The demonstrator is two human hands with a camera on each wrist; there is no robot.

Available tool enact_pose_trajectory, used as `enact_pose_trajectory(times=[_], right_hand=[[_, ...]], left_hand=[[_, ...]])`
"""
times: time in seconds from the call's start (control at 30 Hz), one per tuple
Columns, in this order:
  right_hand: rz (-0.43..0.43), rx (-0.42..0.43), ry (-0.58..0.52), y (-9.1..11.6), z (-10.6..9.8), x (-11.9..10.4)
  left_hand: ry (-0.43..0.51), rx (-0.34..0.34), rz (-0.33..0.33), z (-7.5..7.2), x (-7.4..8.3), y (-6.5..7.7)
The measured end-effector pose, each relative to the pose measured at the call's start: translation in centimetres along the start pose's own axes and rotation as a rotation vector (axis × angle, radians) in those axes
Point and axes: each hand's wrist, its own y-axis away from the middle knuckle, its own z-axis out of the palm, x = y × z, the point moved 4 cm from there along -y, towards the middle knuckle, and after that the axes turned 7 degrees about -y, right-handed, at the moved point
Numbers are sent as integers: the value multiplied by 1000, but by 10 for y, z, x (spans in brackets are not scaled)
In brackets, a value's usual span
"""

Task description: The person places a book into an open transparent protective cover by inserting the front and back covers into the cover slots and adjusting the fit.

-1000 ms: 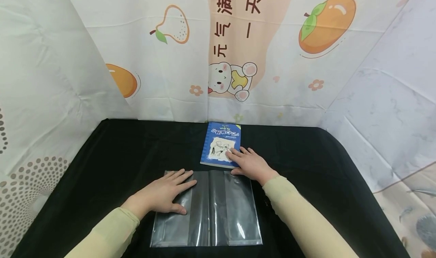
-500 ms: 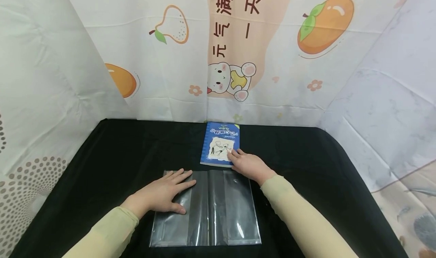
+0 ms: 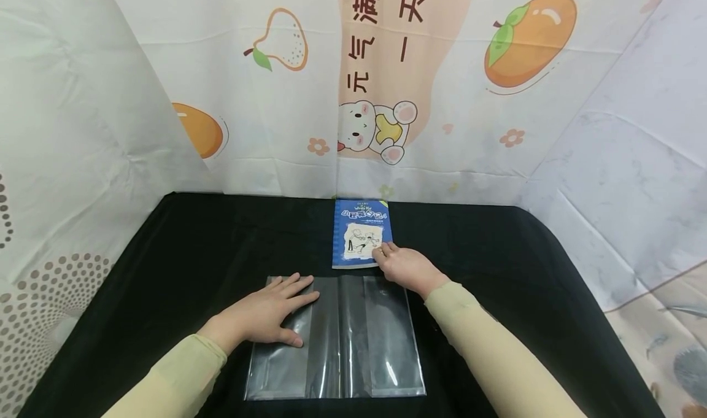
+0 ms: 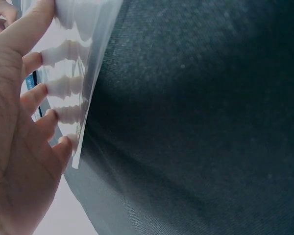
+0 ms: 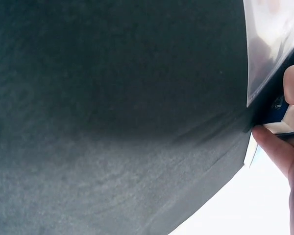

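Note:
A clear plastic book cover (image 3: 389, 344) lies spread flat on the black cloth. My left hand (image 3: 265, 312) rests with fingers spread on its left flap; in the left wrist view the fingertips press the shiny plastic (image 4: 68, 85). Just beyond the cover's top edge lies a blue paperback book (image 3: 361, 224) with a cartoon drawing on its front. My right hand (image 3: 410, 269) pinches the book's lower right corner, its fingers curled. The right wrist view shows part of the book (image 5: 274, 111) between thumb and finger, most of it hidden.
Black cloth (image 3: 248, 234) covers the table. Behind it hangs a white printed curtain (image 3: 287, 111) with fruit and a bear, and pale cloth (image 3: 624, 178) closes off the right side. The book's top edge is close to the table's far edge.
My right hand's fingers have gone from spread to curled at the book's corner. The book has turned a little and stands straighter, its lower end shifted right. My left hand stays put.

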Motion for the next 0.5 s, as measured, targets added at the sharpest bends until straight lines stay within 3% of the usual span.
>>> enact_pose_trajectory(times=[0.5], right_hand=[[-48, 17, -101, 21, -9, 12]], left_hand=[[-24, 4, -8, -3, -5, -1]])
